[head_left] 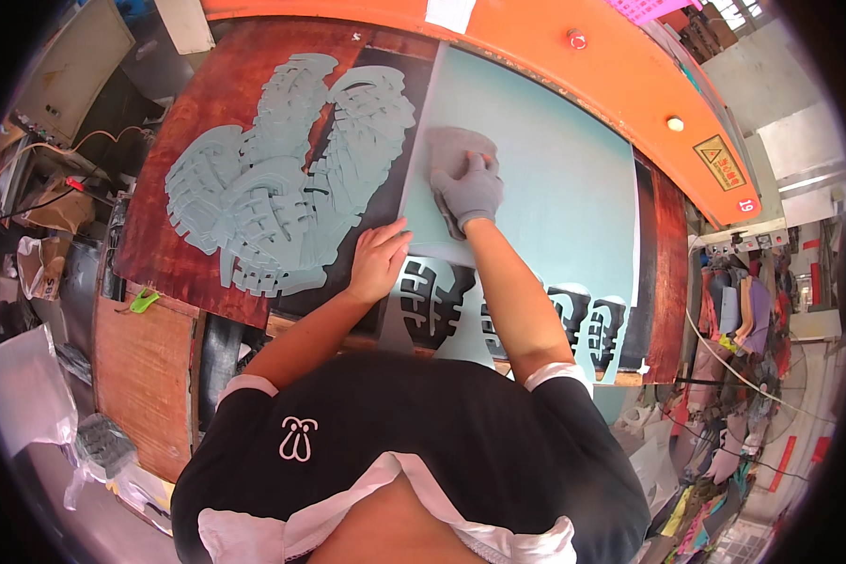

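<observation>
A pale blue-green foam sheet (555, 160) lies across the right half of the work board. My right hand (477, 193), in a grey glove, grips a greyish sole-shaped cutting die (453, 143) on the sheet's left part; motion blurs it and the hand covers much of it. My left hand (378, 261), bare, rests with fingers stretched out at the sheet's left edge, holding nothing. Sole-shaped openings (428, 296) run along the sheet's near edge, with dark board showing through. To the left of my hands lie several heaped cut sole pieces (273, 183) of the same colour, with slotted patterns.
Beyond the sheet spans an orange machine beam (526, 42) with a red button (576, 39) and a pale knob (675, 123). Reddish-brown board (183, 103) extends under the sole pieces. Coloured scraps (724, 310) pile up at the right; a wooden cabinet (146, 376) stands at the left.
</observation>
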`<state>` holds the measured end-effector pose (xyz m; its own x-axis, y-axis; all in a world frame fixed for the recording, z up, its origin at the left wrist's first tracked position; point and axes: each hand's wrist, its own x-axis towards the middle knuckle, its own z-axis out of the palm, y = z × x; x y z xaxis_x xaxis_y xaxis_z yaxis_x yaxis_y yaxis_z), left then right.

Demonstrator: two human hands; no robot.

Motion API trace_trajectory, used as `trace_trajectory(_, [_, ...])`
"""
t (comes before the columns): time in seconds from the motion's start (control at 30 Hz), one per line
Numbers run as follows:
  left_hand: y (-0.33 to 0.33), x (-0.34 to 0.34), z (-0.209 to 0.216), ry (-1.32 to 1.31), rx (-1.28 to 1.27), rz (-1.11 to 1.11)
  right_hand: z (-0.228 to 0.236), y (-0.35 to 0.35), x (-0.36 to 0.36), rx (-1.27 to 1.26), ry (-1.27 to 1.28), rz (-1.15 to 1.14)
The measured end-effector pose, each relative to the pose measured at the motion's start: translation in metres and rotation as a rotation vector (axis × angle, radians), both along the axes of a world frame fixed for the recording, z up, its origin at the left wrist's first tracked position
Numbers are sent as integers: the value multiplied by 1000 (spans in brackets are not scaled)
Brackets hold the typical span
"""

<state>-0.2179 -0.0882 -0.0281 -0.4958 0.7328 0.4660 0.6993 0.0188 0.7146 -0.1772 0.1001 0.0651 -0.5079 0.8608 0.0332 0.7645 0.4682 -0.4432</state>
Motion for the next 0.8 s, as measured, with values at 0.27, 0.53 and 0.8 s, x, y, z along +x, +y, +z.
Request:
trace_trajectory(0.27, [34, -26, 18, -389, 114, 52, -32, 29, 71, -567, 631, -52])
trace_trajectory(0.53, [155, -116, 23, -417, 83, -17, -51, 22, 101, -5, 291, 541])
trace_trajectory(0.8, [171, -110, 13, -650, 0, -150, -43, 15, 94, 134, 361, 556])
